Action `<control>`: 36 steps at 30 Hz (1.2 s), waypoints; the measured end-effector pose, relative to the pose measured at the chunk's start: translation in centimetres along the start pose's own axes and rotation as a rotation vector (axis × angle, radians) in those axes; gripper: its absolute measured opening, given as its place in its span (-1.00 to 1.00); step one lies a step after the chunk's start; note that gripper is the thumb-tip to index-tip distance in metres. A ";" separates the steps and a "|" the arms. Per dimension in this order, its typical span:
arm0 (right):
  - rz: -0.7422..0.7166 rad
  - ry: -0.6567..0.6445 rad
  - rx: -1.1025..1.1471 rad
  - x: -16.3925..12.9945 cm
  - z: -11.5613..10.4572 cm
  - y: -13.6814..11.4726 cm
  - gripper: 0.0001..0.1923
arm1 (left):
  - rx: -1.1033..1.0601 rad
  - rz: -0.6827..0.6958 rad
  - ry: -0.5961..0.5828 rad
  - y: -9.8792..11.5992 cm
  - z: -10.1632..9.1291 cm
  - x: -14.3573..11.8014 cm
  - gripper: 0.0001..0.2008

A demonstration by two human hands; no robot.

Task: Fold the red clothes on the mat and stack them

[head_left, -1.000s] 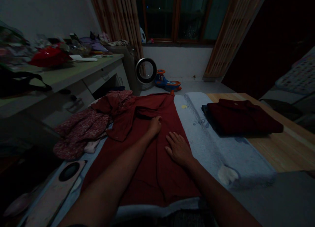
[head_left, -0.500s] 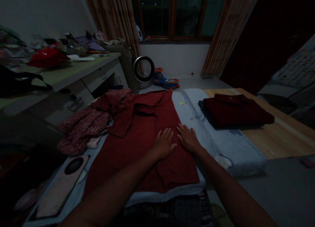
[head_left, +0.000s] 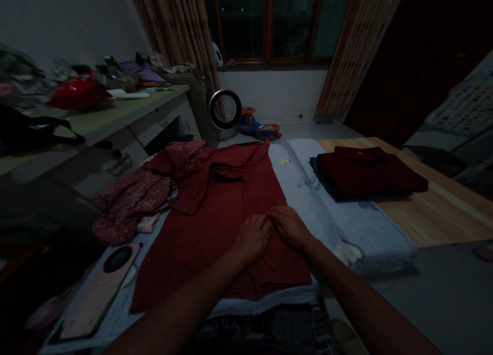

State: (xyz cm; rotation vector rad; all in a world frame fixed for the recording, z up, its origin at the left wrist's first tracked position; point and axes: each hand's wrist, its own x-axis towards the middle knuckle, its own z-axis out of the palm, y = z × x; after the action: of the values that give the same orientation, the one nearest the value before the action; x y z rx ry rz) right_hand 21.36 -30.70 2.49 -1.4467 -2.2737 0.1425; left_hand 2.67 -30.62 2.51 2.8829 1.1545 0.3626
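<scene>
1. Red garment [head_left: 208, 237]: one, spread over the pale blue cover [head_left: 335, 226], its upper part rumpled. Looks soft, limp and fairly light; probably not slippery or fragile, though apt to crease.
2. Left hand [head_left: 252, 237]: resting on the red garment, fingers bent; from where I stand I cannot tell whether they pinch it.
3. Right hand [head_left: 290, 225]: just beside the left, fingers curled downward on the same garment; pinch likewise hidden from me.
4. Best holds, in my judgement: the lower hem and side edges, taken wide apart, since a single central pinch would let the fabric sag.
</scene>
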 end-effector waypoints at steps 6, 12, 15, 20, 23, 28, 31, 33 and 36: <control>0.188 -0.142 -0.162 -0.7 -0.3 2.3 -0.51 | 0.047 -0.060 -0.041 0.5 0.4 -0.6 -0.69; 0.322 -0.220 -0.226 0.5 -1.8 2.3 -0.39 | 0.009 -0.083 -0.105 -0.1 -1.0 -0.2 -0.63; 0.206 -0.201 -0.151 1.4 -1.6 1.2 -0.42 | -0.056 -0.089 -0.113 -1.0 -1.8 0.9 -0.70; 0.079 -0.297 -0.060 1.7 -0.5 1.1 -0.44 | -0.077 -0.124 -0.071 -2.0 -1.6 1.6 -0.77; 0.157 -0.258 -0.111 2.3 -0.9 2.2 -0.49 | -0.187 -0.080 -0.066 -2.9 -1.6 1.7 -0.79; 0.170 -0.144 -0.141 5.9 -1.9 2.8 -0.66 | -0.117 -0.327 0.172 -7.8 -3.5 2.4 -0.77; 0.112 -0.097 -0.129 8.4 -1.2 2.6 -0.61 | 0.150 -0.671 0.289 -11.9 -4.3 2.2 -0.50; 0.108 -0.109 -0.120 9.7 0.0 2.6 -0.54 | 0.276 -0.807 0.242 -14.4 -4.5 1.5 -0.37; 0.136 -0.172 -0.117 10.8 2.0 3.0 -0.46 | 0.285 -0.892 0.043 -17.3 -4.6 0.2 -0.52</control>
State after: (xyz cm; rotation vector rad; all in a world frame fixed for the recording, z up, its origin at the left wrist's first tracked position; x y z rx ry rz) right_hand 19.20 -19.53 3.04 -1.7100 -2.3530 0.1849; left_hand -9.95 -18.22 5.29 2.1909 2.4535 0.2275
